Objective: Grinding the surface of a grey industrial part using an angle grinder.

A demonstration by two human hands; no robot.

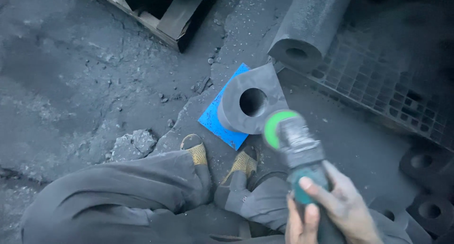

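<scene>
Danger here comes mostly from the green disc [275,128] at the front of the grinder [302,159]: it hangs in the air just beside the grey metal block [250,104], and the feet in yellow sandals [196,151] rest close under it. I judge that if the disc is turning and meets the edge of the block at a bad angle, the tool can kick toward the legs in grey trousers [142,192]. The block itself leans on a blue plate [222,123] over cracked, uneven concrete floor [85,83], so it may rock or slide when pressed, and loose rubble [132,144] near the feet gives poor footing.

The right hand [347,206] is closed around the rear body of the grinder, the thumb lying over the teal part. The left hand [300,222] is wrapped around the same body from below; only part of it shows at the bottom edge, but the fingers are curled on the tool. The block with its round hole lies ahead of both hands, up and to the left of them, well apart from the hands themselves and near only to the disc. Behind it a long grey cylinder [307,26] lies on a metal grating [388,78], more pierced blocks [425,177] sit at the right, and a wooden pallet [165,17] stands at the top.
</scene>
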